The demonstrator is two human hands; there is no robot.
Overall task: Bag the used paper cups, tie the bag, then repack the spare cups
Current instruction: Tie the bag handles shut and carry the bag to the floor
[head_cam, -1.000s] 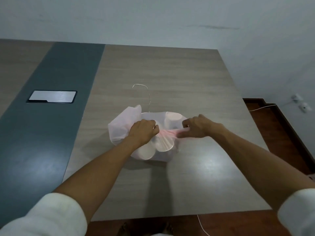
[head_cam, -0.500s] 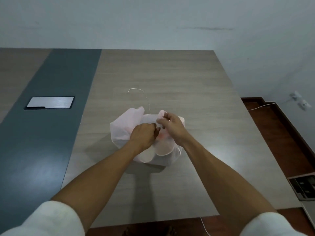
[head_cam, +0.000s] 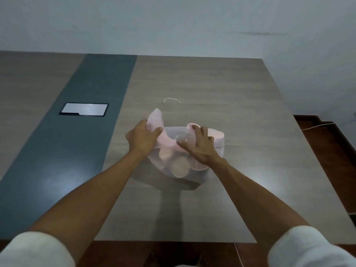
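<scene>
Head view, nearest first: two forearms in pushed-up white sleeves reach forward over the table point(head_cam: 221, 89) edge. Under and between the hands sits a translucent pale pink bag point(head_cam: 202, 173), resting on the wood, with the round ends of several paper cups point(head_cam: 178, 166) showing through its near side. The left hand point(head_cam: 143, 140) is pinched shut on one bag handle point(head_cam: 156, 120), whose flap stands up just beyond the thumb. The right hand point(head_cam: 200, 149) lies spread over the bag's top, fingers bent onto the other handle point(head_cam: 191, 126); whether it truly grips that flap or only presses it, I cannot tell. The hands are close, a small gap apart, with a twisted pink strip of film running between them.

Judging by this, the cups are bagged and the tying step is in hand. The next move likely calls for crossing the two flaps and drawing them snug without tearing the thin film.

Just beyond the hands lies a thin bent wire point(head_cam: 174, 100). Far to the left, beyond the left hand, a flat panel point(head_cam: 83, 109) sits in the dark stripe. No spare cups are visible.
</scene>
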